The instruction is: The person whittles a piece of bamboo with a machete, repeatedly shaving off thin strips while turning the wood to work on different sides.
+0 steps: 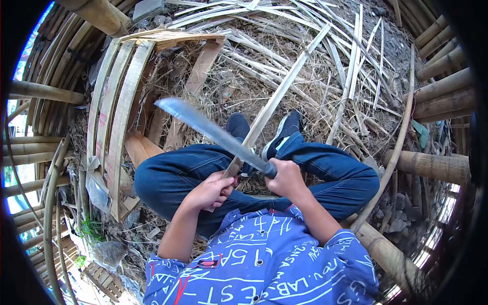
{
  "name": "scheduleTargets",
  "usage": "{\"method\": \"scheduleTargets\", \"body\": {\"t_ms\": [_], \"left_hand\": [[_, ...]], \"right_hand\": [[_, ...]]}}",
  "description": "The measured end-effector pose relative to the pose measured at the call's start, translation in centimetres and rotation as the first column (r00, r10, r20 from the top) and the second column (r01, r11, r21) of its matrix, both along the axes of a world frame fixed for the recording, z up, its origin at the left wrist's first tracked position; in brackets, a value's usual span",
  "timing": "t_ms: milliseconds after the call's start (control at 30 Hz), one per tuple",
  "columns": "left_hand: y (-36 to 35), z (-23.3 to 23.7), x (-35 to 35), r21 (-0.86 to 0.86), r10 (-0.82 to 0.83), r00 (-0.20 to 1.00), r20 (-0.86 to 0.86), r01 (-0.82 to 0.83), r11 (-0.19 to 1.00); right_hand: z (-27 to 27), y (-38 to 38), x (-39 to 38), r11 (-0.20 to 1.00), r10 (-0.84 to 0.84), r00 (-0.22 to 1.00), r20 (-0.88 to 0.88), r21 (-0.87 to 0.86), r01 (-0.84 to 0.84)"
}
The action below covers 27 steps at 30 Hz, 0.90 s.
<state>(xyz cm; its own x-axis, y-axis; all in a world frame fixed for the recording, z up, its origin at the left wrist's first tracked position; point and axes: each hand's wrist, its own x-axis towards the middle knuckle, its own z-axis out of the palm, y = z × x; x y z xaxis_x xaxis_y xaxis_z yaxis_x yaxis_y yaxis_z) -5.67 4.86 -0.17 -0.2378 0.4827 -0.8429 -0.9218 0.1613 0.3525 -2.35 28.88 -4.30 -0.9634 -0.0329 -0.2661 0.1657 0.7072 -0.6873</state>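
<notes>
A long split bamboo strip (pixel 279 94) slants up and to the right from my lap, past my shoes. Near its lower end my left hand (pixel 216 190) is closed around it. My right hand (pixel 284 178) grips the dark handle of a machete (pixel 203 124). The blade points up and left, is slightly blurred, and passes over the strip just above my left hand. Whether blade and strip touch, I cannot tell.
At the left stands a slatted wooden crate (pixel 122 101). Many bamboo strips (pixel 351 66) and shavings lie on the ground ahead. Thick bamboo poles (pixel 437 165) line the right side, and a bamboo wall (pixel 46 96) rises at the left.
</notes>
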Motion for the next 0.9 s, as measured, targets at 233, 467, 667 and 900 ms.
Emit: {"method": "scheduleTargets", "body": {"t_ms": [233,467,667,900], "left_hand": [[0.0,-0.2,0.3,-0.008,-0.003,0.999,-0.038,0.003,1.0],[0.0,-0.3,0.3,0.064,0.01,0.998,-0.058,-0.006,0.998],[-0.1,0.2,0.4,0.056,0.005,0.998,-0.06,-0.002,0.998],[0.2,0.5,-0.2,0.034,-0.017,0.998,-0.054,0.019,0.999]], "right_hand": [[0.0,-1.2,-0.8,0.982,0.176,0.981,0.084,0.055,-0.181],[-1.7,1.6,-2.7,0.987,0.018,0.993,0.119,0.155,-0.036],[-5.8,5.2,-4.7,0.966,-0.124,0.99,0.068,0.235,0.105],[-6.5,10.0,-8.0,0.936,-0.143,0.985,0.101,0.337,0.101]]}}
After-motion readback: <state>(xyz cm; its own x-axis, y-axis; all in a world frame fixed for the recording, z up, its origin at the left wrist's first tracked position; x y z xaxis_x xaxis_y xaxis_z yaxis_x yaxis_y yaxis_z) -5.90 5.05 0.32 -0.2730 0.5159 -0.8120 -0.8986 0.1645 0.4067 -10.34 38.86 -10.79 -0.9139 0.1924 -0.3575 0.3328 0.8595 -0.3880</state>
